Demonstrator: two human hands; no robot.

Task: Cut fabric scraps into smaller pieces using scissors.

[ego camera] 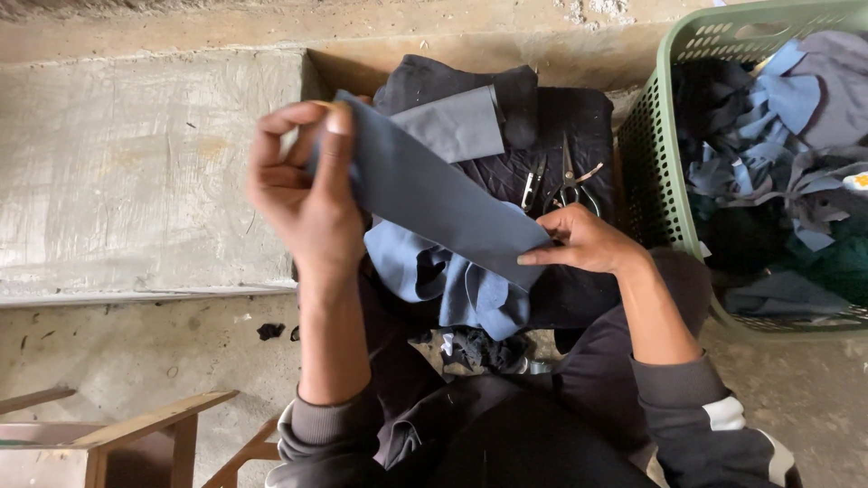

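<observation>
Head view, read left to right: a wooden stool frame (136, 434) sits at the lower left on the concrete floor (136, 181). Next comes our left hand (303, 194), raised, with thumb and fingers pinched shut on the upper end of a grey-blue fabric strip (434, 203). The strip runs diagonally down to our right hand (583, 239), whose fingertips are closed on its lower end. Between the two grips the strip is drawn flat — it does not sag.

Under the strip lies a pile of lighter blue cloth pieces (461, 280), resting on dark quilted fabric (561, 136) over our lap. A folded grey piece (457, 126) sits on top of that, just above the strip. A pair of scissors (570, 185) and a small thread snipper (533, 185) lie on the dark fabric, just beyond the right hand. At the far right stands a green plastic basket (655, 172) filled with blue, grey and dark scraps.

Handling notes, as we judge them: the strip is light, thin and limp. It will fold or droop wherever it is unsupported, and it is not fragile. A pinch at each short end — as held now — keeps it taut and controllable. A single mid-length grip would let both ends hang. The surface looks matte, so slipping seems unlikely.
</observation>
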